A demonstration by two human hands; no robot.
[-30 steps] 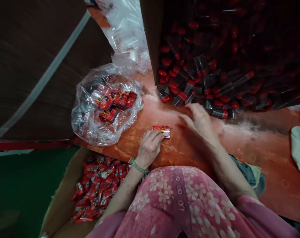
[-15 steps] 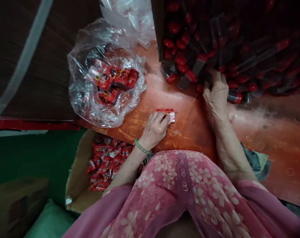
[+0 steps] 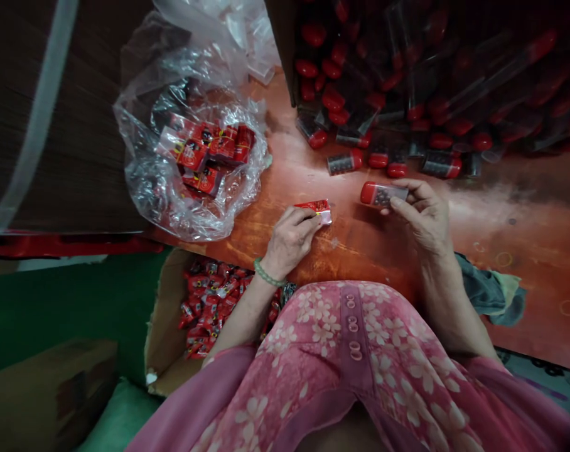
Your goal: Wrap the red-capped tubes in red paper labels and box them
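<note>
My left hand (image 3: 294, 237), with a green bead bracelet on its wrist, pinches a small red printed label (image 3: 319, 208) at the table's middle. To the right, my right hand (image 3: 424, 210) grips a clear bottle (image 3: 383, 194) between thumb and fingers. This bottle lies sideways, its red rounded cap pointing left, with small dark balls inside. Similar red-capped bottles (image 3: 345, 162) lie on the table just beyond my right hand. Left of my left hand, an open clear plastic bag (image 3: 148, 201) holds stacks of red printed labels (image 3: 193, 154).
A heap of red-capped bottles (image 3: 332, 97) fills the dark upper right. Below the table's left edge, a cardboard box (image 3: 160, 339) contains many red-wrapped pieces (image 3: 209, 307). A dark cloth (image 3: 485, 289) lies by my right forearm. The orange tabletop (image 3: 492, 232) runs to the right.
My right hand has drawn back from the heap toward me, bringing a red-capped bottle with it. A few bottles now lie loose before the heap. My left hand stays on the label.
</note>
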